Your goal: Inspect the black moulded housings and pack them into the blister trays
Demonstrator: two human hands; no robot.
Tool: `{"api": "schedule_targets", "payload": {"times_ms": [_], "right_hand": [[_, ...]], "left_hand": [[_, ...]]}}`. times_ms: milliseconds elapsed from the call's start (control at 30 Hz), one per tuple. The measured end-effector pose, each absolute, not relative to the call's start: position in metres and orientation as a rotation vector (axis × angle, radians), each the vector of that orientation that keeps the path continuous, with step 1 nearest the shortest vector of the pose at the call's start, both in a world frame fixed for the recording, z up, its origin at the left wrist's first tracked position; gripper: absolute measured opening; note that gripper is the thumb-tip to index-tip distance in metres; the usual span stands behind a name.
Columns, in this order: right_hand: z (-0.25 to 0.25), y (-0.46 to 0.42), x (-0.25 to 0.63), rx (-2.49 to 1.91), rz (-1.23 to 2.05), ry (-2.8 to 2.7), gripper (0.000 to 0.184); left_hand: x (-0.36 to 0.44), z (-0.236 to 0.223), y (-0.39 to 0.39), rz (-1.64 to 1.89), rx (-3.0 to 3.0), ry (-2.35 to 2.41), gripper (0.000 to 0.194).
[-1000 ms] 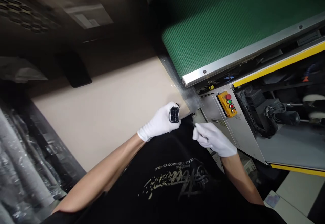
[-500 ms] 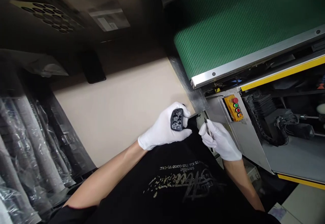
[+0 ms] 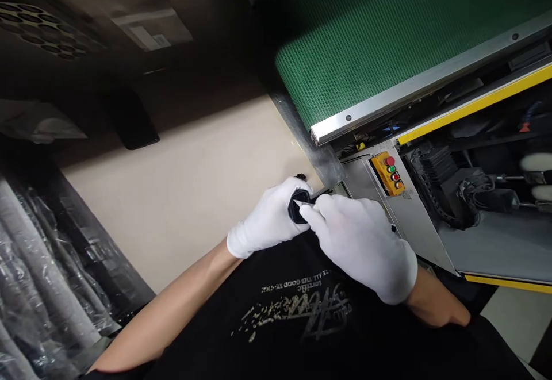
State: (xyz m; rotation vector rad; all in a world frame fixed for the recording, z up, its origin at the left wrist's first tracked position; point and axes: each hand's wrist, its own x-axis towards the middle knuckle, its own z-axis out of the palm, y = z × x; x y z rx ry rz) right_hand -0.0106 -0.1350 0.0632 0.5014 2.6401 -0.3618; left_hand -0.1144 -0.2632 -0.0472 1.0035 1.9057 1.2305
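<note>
My left hand, in a white glove, is closed around a small black part with a rounded rim and holds it over the near right corner of the table. My right hand, gloved in white too, pinches a slim pointed metal tool. The tool's tip is over the face of the black part; whether it touches cannot be made out. Right-hand fingers cover part of both things. Just beyond the left fingers, a small dark piece lies near the table's edge.
A pale table bears a black phone and a clear bag. Plastic-wrapped goods stand at left. To the right are a green conveyor belt, its metal rail and a yellow button box.
My right hand has moved left, bringing the pointed tool over the black part. My left hand has turned the part, and its round openings no longer show clearly. The view has shifted slightly.
</note>
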Motion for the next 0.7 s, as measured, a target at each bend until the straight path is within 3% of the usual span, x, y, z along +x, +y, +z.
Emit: {"api": "schedule_targets", "payload": {"times_ms": [400, 700], "right_hand": [[0.059, -0.13, -0.016, 0.422, -0.336, 2.49, 0.044], [0.039, -0.13, -0.004, 0.418, -0.363, 2.55, 0.046]], "left_hand": [[-0.11, -0.068, -0.262, 0.969, 1.204, 1.965, 0.009], [-0.108, -0.083, -0.263, 0.917, 1.334, 2.012, 0.012]]}}
